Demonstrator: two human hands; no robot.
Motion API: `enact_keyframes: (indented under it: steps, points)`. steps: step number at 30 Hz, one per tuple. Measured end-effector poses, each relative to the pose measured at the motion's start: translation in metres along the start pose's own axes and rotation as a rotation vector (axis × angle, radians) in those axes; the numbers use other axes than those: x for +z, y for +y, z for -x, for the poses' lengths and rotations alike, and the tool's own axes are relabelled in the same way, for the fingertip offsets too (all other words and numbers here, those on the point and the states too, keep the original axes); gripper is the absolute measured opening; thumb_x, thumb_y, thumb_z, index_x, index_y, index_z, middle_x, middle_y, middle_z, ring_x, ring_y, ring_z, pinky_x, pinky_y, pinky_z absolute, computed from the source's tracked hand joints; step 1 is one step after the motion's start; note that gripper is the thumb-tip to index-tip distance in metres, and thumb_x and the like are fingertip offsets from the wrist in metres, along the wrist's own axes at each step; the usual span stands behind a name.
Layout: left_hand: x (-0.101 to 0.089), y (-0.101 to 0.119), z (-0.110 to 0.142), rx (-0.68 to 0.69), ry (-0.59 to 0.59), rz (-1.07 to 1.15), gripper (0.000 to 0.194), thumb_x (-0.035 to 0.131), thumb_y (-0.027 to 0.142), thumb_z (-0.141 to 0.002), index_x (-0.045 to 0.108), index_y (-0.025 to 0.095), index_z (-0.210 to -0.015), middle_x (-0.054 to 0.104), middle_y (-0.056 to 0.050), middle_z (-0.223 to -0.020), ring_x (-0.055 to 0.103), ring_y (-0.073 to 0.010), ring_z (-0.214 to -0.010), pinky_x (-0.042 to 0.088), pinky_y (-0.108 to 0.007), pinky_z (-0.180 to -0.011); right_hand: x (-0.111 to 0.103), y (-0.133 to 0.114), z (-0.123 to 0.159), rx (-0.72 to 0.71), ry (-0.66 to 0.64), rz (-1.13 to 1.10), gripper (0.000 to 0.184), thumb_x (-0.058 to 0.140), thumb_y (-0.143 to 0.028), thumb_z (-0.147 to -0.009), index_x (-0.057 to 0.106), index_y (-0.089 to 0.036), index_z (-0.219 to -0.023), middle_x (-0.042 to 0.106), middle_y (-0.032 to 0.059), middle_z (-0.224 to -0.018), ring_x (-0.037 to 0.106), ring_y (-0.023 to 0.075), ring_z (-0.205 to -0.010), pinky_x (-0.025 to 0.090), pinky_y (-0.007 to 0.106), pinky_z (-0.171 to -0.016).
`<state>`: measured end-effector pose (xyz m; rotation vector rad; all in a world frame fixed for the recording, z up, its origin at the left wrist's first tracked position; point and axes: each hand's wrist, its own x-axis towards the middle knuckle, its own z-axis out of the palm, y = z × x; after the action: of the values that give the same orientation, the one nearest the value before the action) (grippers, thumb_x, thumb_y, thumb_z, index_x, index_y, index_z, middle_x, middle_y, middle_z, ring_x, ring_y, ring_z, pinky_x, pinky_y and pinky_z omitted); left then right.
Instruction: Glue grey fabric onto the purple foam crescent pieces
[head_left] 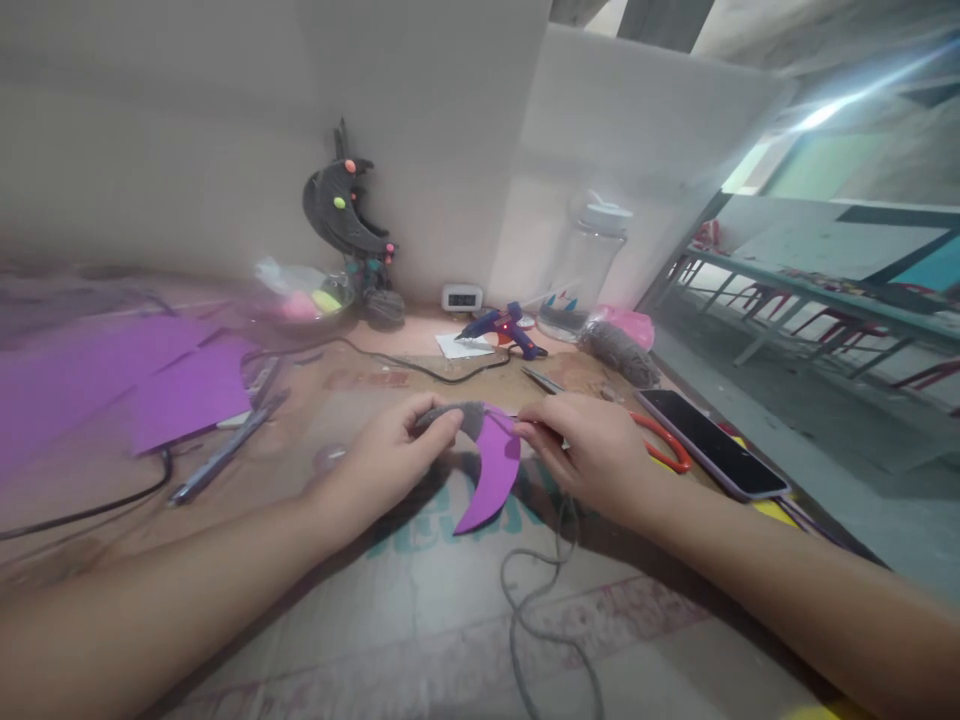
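A purple crescent hangs above the table, its upper end wrapped in grey yarn. My left hand pinches the wrapped grey end between thumb and fingers. At the crescent's upper right edge, the fingers of my right hand are pinched together on the grey yarn. From below that hand the strand trails in loose loops down to the table. The crescent's lower part is bare purple, with its tip pointing down and left.
Behind stand a glue gun, a small digital clock, a clear bottle and a grey crescent ornament. To the right lie orange-handled scissors, a phone and a yarn skein. Purple sheets and a pen lie left.
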<state>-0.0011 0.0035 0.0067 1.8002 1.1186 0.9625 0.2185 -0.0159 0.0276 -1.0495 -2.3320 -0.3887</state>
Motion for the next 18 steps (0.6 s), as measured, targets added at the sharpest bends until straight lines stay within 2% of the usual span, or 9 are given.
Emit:
enact_keyframes:
  steps: [3,5,7,9,11,13,15,18]
  points:
    - [0.0,0.0,0.0,0.004,-0.007,0.01,0.024,0.049,0.039,-0.09,0.057,0.02,-0.077,0.056,0.004,-0.069,0.053,-0.0137,-0.066,0.04,-0.024,-0.06,-0.001,-0.003,0.002,-0.112,0.006,0.039,0.027,0.046,-0.031,-0.097,0.064,-0.015,-0.086,0.062,0.0027,-0.067,0.053,0.0145,-0.062,0.034,0.028,-0.059]
    - [0.0,-0.001,0.0,0.012,-0.005,0.016,0.023,0.048,0.038,-0.09,0.057,0.02,-0.079,0.057,0.004,-0.071,0.053,-0.0139,-0.066,0.04,-0.024,-0.061,-0.004,-0.005,0.003,-0.192,-0.036,0.062,0.029,0.046,-0.036,-0.096,0.065,-0.016,-0.086,0.062,0.0036,-0.069,0.053,0.0159,-0.062,0.033,0.029,-0.058]
    - [0.0,-0.001,0.0,0.014,-0.005,0.016,0.023,0.048,0.038,-0.09,0.057,0.02,-0.079,0.057,0.003,-0.071,0.053,-0.0141,-0.067,0.04,-0.025,-0.062,-0.011,-0.003,0.0,-0.193,-0.068,0.077,0.032,0.046,-0.04,-0.095,0.065,-0.016,-0.085,0.064,0.0058,-0.075,0.055,0.0174,-0.067,0.035,0.03,-0.06]
    - [0.0,-0.001,0.0,-0.001,-0.01,0.013,0.025,0.047,0.04,-0.09,0.056,0.02,-0.078,0.056,0.003,-0.069,0.054,-0.0147,-0.067,0.04,-0.026,-0.063,-0.02,0.007,-0.007,-0.051,-0.063,0.079,0.031,0.045,-0.039,-0.095,0.064,-0.017,-0.084,0.065,0.0074,-0.08,0.057,0.0188,-0.073,0.038,0.03,-0.065]
    - [0.001,-0.001,0.001,-0.023,-0.02,0.016,0.026,0.047,0.042,-0.089,0.055,0.02,-0.078,0.057,0.003,-0.069,0.055,-0.0156,-0.067,0.04,-0.026,-0.063,-0.026,0.023,-0.016,0.188,-0.054,0.078,0.029,0.043,-0.035,-0.095,0.064,-0.018,-0.082,0.065,0.0065,-0.077,0.058,0.019,-0.073,0.039,0.03,-0.065]
    - [0.001,-0.002,0.001,-0.033,-0.033,0.03,0.027,0.047,0.043,-0.089,0.057,0.02,-0.08,0.06,0.002,-0.07,0.056,-0.0165,-0.067,0.04,-0.027,-0.062,-0.025,0.045,-0.024,0.399,-0.123,0.042,0.025,0.048,-0.034,-0.092,0.065,-0.019,-0.083,0.067,0.0055,-0.078,0.059,0.0193,-0.072,0.041,0.03,-0.065]
    - [0.001,-0.002,0.0,-0.026,-0.041,0.044,0.027,0.047,0.043,-0.088,0.058,0.019,-0.082,0.061,0.001,-0.07,0.055,-0.0168,-0.066,0.04,-0.027,-0.062,-0.017,0.069,-0.029,0.517,-0.167,-0.091,0.022,0.051,-0.031,-0.089,0.067,-0.018,-0.097,0.07,0.0067,-0.096,0.063,0.0207,-0.084,0.046,0.032,-0.076]
    - [0.002,-0.002,-0.001,-0.022,-0.044,0.048,0.027,0.048,0.043,-0.088,0.058,0.019,-0.082,0.061,0.001,-0.069,0.054,-0.0161,-0.064,0.039,-0.026,-0.061,0.007,0.1,-0.037,0.635,-0.25,-0.259,0.039,0.055,-0.03,-0.087,0.059,-0.014,-0.122,0.063,0.0124,-0.124,0.062,0.024,-0.106,0.046,0.035,-0.092]
